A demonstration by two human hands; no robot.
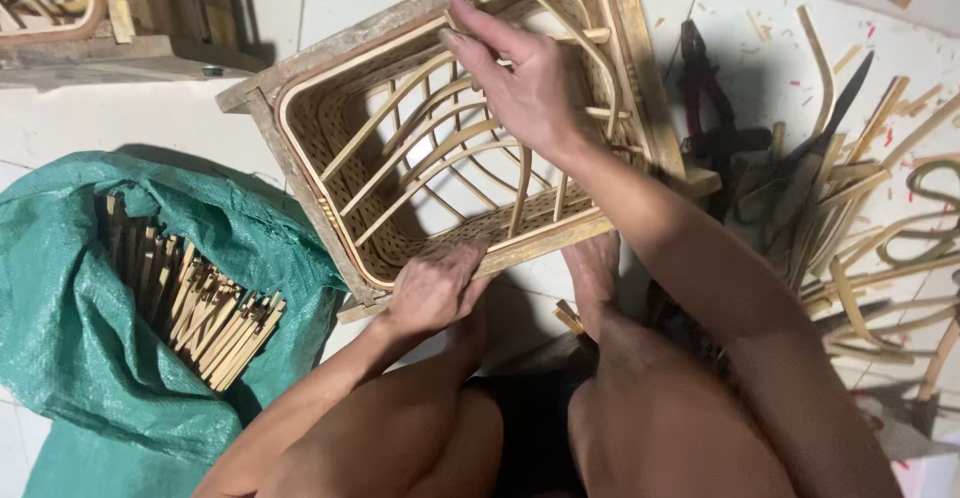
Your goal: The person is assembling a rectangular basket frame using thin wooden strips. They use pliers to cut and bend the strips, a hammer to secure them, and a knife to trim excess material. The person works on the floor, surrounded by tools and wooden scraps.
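The basket frame (450,128) lies at the upper centre; it looks light, stiff but breakable. Your left hand (432,288) clasps its near rim. Your right hand (520,83) pinches a thin bent strip (400,103); hold the rims.

Left hand (432,288) low and near the body, palm down, fingers curled together and pressing flat, forearm running back toward the lower left. Right hand (520,83) reaches farther out, arm extended diagonally from the lower right, wrist bent, index finger straight, other fingers loosely bent. Both forearms bare; hands well apart.
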